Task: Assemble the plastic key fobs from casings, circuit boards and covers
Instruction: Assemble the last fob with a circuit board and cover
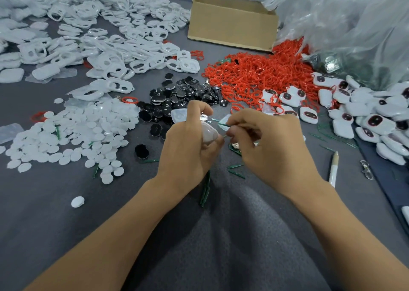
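Just above the middle of the view, the left hand (188, 144) is closed around a white casing (209, 133), with a second pale translucent shell (179, 116) pinched higher up between the same hand's fingers. The right hand (265, 140) pinches narrowly on a small greenish-clear piece (224, 120) right beside the casing, probably a circuit board or its carrier, though it is too small and too hidden by fingers to name for sure. By my reading, this fob is in mid-assembly: a part is going into the casing and no cover is on it yet. At about 3 o'clock from the hands lies a heap of finished fobs (365, 118), white with dark windows, several with red loops, so a good number look done. Far more seems left: at 11 o'clock a wide spread of empty white casings (124, 45), at 9 o'clock a heap of small white oval covers (77, 136), at 12 o'clock a pile of black oval inserts (177, 96), and at 1 o'clock a mound of red loops (261, 74). Green snapped-off slivers (205, 191) lie scattered on the grey table (55, 224) at 6 o'clock. A cardboard box (232, 23) stands at 12 o'clock at the far edge, clear plastic bags (354, 25) at 2 o'clock, and a white pen (333, 169) at 4 o'clock.
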The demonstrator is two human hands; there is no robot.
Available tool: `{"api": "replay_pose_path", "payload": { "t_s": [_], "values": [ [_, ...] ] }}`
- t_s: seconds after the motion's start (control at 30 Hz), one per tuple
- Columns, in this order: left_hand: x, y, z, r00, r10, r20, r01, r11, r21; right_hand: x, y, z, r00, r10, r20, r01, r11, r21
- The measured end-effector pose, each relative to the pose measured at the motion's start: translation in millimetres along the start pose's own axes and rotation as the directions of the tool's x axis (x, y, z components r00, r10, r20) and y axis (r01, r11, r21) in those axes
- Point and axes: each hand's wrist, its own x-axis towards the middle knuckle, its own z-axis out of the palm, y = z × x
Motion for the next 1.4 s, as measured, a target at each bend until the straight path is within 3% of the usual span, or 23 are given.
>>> {"api": "replay_pose_path", "payload": {
  "t_s": [0.17, 0.3, 0.53, 0.77, 0.93, 1.23, 1.4],
  "values": [
    [1, -1, 2, 0.998, 0.037, -0.046, -0.037, 0.999, 0.0, 0, -7, -4, 0.997, -0.045, -0.065, 0.046, 0.999, 0.01],
    [0, -1, 1, 0.998, 0.061, -0.006, -0.061, 0.998, 0.017, -1, -11, -1, 0.997, -0.069, -0.013, 0.07, 0.998, 0.011],
    [-2, 1, 1, 0.994, -0.035, 0.101, 0.017, 0.985, 0.172, -3, -14, 4, 0.994, -0.063, 0.095, 0.076, 0.987, -0.141],
    [-3, 4, 6, 0.991, -0.087, 0.105, 0.046, 0.94, 0.338, 1, -28, 10, 0.99, -0.041, 0.134, 0.077, 0.959, -0.272],
    [-4, 4, 5, 0.988, -0.105, 0.111, 0.053, 0.918, 0.392, 7, -25, 12, 0.967, -0.023, 0.255, 0.096, 0.956, -0.278],
    [-5, 2, 8, 0.972, -0.044, 0.229, -0.055, 0.911, 0.408, 11, -22, 4, 0.932, -0.007, 0.363, 0.148, 0.921, -0.361],
    [-3, 4, 5, 0.977, -0.07, 0.2, -0.008, 0.931, 0.365, 8, -22, 7, 0.952, 0.036, 0.305, 0.081, 0.929, -0.362]
  ]
}}
